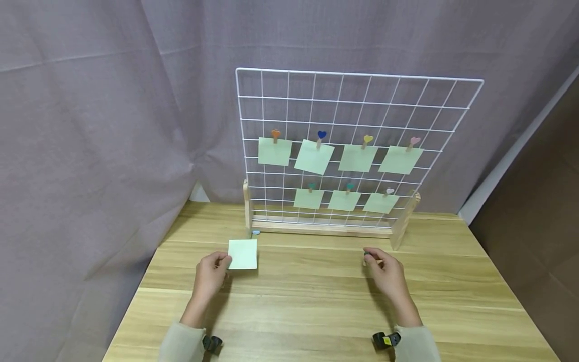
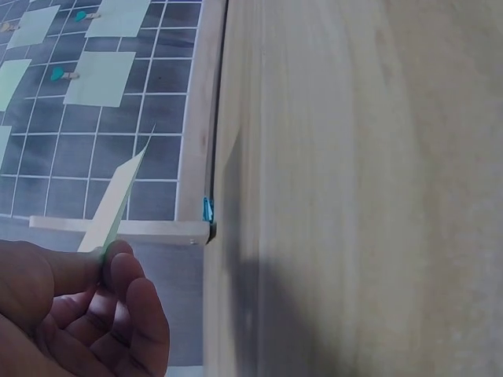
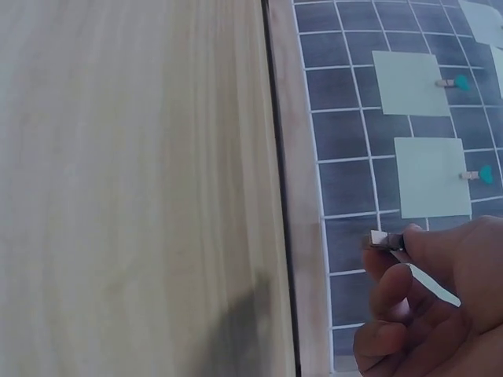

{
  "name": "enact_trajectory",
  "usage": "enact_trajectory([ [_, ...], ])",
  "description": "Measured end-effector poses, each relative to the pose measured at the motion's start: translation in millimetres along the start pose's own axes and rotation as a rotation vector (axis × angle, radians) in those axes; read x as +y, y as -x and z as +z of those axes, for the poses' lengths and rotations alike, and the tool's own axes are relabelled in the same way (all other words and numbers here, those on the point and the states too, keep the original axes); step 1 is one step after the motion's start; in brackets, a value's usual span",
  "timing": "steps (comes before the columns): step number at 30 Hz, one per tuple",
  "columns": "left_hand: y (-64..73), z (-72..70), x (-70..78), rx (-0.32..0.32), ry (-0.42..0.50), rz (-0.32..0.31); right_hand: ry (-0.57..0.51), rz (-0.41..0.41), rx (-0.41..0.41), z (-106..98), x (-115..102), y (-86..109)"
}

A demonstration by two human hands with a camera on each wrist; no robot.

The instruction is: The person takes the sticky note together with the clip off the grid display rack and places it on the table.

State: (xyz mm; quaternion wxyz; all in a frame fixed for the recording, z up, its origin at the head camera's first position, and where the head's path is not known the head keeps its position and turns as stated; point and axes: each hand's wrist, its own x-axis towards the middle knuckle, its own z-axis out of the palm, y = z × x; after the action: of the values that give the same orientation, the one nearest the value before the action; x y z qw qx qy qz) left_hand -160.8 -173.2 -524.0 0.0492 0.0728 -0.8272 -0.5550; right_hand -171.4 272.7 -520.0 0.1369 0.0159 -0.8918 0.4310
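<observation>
My left hand (image 1: pixel 211 274) pinches a pale green sticky note (image 1: pixel 243 254) by its left edge, between thumb and fingers. In the left wrist view the note (image 2: pixel 116 196) appears nearly edge-on. Over the table's right part, my right hand (image 1: pixel 388 274) pinches a small clothespin (image 3: pixel 383 240) between thumb and index finger; most of it is hidden by the fingertips. Ahead of both hands stands a white wire grid (image 1: pixel 357 103), with pale green notes (image 1: pixel 358 158) clipped on in two rows. Small clothespins with coloured hearts, such as the blue heart (image 1: pixel 321 134), hold these notes.
The grid stands in a wooden base (image 1: pixel 323 229) at the back of the wooden table (image 1: pixel 294 301). A small light-blue clip (image 1: pixel 256 232) lies by the base's left foot. A grey curtain (image 1: pixel 113 125) hangs behind, and a brown panel (image 1: pixel 538 211) borders the right side.
</observation>
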Motion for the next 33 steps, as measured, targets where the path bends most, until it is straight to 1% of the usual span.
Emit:
enact_trajectory([
  [7,2.7,0.0,-5.3,-0.005,-0.016,-0.012,0.011,0.043,-0.030,-2,5,5.0],
  [11,3.3,0.0,-9.3,-0.006,-0.025,-0.008,0.027,0.075,-0.035,-2,10,6.5],
  [16,4.1,-0.3,-12.9,0.012,-0.087,0.019,0.041,0.122,-0.046,0,15,7.7],
  [19,4.7,-0.6,-14.0,0.017,-0.112,0.019,0.041,0.142,-0.053,1,17,8.9],
  [26,6.5,-0.5,-16.3,-0.003,-0.125,0.004,0.035,0.153,-0.076,1,21,11.1],
  [33,7.4,-3.0,-20.6,-0.019,-0.143,-0.013,0.059,0.160,-0.072,2,27,14.1],
])
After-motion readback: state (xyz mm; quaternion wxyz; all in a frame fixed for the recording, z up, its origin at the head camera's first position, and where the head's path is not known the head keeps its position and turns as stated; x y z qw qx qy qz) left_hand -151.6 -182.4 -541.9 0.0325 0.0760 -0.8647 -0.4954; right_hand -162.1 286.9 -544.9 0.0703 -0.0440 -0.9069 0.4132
